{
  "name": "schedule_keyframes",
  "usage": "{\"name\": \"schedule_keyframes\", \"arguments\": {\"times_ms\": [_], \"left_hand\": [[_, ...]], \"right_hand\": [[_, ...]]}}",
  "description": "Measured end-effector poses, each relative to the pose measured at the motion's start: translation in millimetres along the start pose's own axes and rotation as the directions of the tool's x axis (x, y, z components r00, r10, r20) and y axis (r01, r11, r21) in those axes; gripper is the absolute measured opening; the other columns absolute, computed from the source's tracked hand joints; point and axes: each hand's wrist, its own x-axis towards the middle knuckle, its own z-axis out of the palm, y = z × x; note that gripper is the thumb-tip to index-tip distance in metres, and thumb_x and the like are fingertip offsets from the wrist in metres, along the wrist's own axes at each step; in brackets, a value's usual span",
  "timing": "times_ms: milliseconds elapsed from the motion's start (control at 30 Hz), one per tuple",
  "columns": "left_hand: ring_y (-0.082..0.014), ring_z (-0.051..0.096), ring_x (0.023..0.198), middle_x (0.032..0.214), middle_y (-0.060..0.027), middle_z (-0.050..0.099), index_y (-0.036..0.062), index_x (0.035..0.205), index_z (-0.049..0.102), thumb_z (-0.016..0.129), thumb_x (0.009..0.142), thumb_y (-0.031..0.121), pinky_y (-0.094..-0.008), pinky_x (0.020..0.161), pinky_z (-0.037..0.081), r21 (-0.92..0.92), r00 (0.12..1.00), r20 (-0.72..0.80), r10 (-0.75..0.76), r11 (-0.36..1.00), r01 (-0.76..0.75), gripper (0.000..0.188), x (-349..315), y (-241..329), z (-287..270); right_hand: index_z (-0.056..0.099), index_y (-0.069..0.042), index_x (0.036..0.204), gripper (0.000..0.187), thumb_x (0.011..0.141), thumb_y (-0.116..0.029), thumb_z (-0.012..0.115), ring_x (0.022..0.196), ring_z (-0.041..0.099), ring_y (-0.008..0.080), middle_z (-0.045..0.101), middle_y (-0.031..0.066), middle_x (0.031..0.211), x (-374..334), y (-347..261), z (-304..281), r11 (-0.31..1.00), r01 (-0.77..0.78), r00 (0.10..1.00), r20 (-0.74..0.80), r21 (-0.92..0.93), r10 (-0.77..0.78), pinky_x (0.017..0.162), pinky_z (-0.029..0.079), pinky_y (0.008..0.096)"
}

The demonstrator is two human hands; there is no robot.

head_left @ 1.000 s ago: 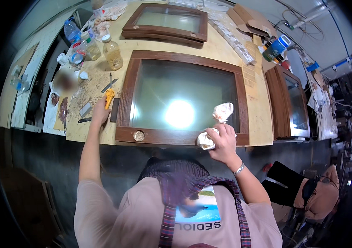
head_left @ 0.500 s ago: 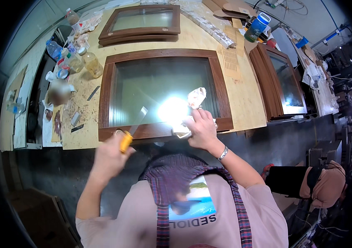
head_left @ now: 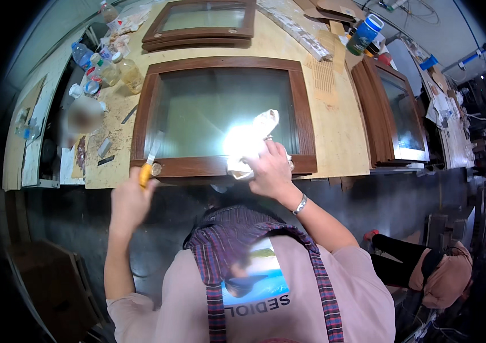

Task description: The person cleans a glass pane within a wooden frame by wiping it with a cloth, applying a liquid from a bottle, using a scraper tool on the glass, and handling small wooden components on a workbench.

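A brown wood-framed glass panel [head_left: 304,117] lies flat at the near edge of the table. My left hand [head_left: 130,201] is closed round the yellow handle of a utility knife [head_left: 146,174]. Its long thin blade points away from me over the panel's near left corner; whether the tip touches the glass I cannot tell. A crumpled white cloth [head_left: 266,121] is gripped in my right hand [head_left: 273,171] at the near right part of the panel. Glare on the glass hides part of the cloth.
More framed panels [head_left: 197,41] are stacked at the back, and others [head_left: 371,108] stand at the right. Bottles [head_left: 130,75] and loose dark blades [head_left: 106,160] are on the left. A blue-capped bottle [head_left: 363,37] is at the back right. Another person [head_left: 446,274] is behind at the lower right.
My left hand and the knife have moved left, from the panel's near rail to its near left corner. My right hand with the cloth has shifted slightly left.
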Motion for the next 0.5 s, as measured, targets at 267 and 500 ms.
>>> {"name": "schedule_keyframes", "arguments": {"times_ms": [267,500], "left_hand": [[-0.0429,0.065,0.073,0.074,-0.0222,0.065,0.0045,0.106,0.054,0.072,0.086,0.03,-0.0503,0.064,0.05,-0.114,0.933,0.19,0.305,0.951,-0.288,0.037,-4.2,83.5,18.4],[-0.0444,0.064,0.074,0.075,-0.0229,0.065,0.0047,0.107,0.054,0.07,0.088,0.03,-0.0509,0.065,0.049,-0.026,0.946,0.088,0.311,0.95,-0.31,0.035,22.8,86.2,12.9]], "right_hand": [[0.068,-0.006,0.095,0.021,0.074,-0.006,0.067,0.084,0.063,0.035,0.062,0.0132,0.093,-12.1,55.8,-46.4,0.898,-0.408,0.849,-0.292,0.165,0.439,0.07,0.05,0.0411],[0.07,-0.009,0.104,0.03,0.075,-0.004,0.061,0.094,0.063,0.0336,0.062,0.0111,0.103,-16.1,103.0,-44.8,0.809,-0.588,0.793,-0.194,0.006,0.577,0.08,0.051,0.0431]]}}
